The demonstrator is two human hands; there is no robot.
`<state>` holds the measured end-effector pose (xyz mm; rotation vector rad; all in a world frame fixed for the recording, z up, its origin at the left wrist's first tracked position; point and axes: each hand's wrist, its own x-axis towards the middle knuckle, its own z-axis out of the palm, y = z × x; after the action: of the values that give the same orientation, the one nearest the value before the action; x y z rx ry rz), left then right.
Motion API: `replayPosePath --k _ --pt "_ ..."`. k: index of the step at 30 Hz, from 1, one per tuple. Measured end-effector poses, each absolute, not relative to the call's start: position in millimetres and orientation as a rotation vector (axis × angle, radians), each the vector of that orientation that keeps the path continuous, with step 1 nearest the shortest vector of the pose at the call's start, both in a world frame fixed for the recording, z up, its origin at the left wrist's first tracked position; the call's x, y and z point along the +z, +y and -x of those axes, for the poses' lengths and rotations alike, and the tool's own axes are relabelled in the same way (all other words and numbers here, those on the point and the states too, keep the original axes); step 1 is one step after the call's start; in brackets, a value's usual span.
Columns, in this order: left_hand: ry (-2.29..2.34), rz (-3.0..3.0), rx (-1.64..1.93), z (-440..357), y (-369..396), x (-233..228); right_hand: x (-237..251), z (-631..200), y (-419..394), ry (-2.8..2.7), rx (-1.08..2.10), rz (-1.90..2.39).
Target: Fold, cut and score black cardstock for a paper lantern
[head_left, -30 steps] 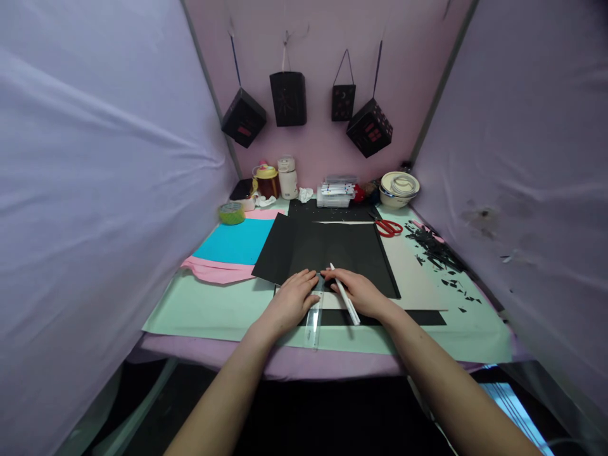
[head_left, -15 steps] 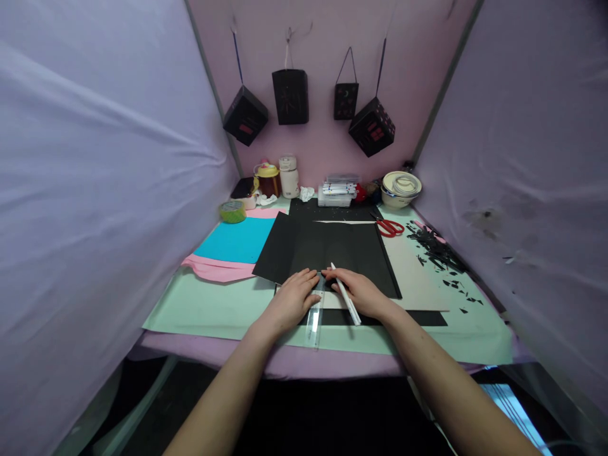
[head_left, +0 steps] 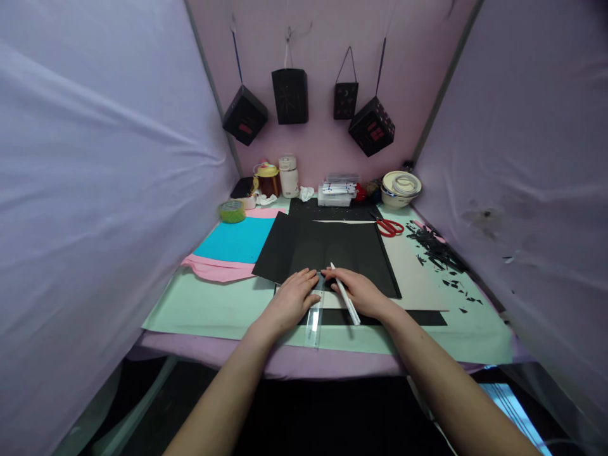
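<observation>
My left hand (head_left: 297, 294) lies flat with its fingers stretched forward, pressing on the front part of a black sheet of paper (head_left: 346, 244). Its thumb and fingertips rest on a clear ruler (head_left: 314, 323), which runs from under the fingers toward the table's front edge. In my right hand (head_left: 357, 291) is a slim white pen (head_left: 349, 303), slanting across the fingers with its narrow end pointing forward. The right fingertips are bent down on the black paper near the ruler's far end. What they touch there is partly hidden.
Red-handled scissors (head_left: 390, 228) lie right of the black sheet, near a heap of black paper scraps (head_left: 434, 248). To the left are blue paper (head_left: 237, 240) and a tape roll (head_left: 232, 211). A pen box (head_left: 335, 195), bottle (head_left: 289, 177) and bowl (head_left: 399, 190) stand behind.
</observation>
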<state>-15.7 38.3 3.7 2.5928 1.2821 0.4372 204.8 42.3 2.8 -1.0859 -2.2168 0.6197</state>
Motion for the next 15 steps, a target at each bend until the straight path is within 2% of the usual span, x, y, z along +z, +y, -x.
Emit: replayPosePath --k 15 --pt "1.277 -2.588 0.46 15.6 38.3 3.9 2.6 -205.2 42.5 -2.218 0.631 1.095"
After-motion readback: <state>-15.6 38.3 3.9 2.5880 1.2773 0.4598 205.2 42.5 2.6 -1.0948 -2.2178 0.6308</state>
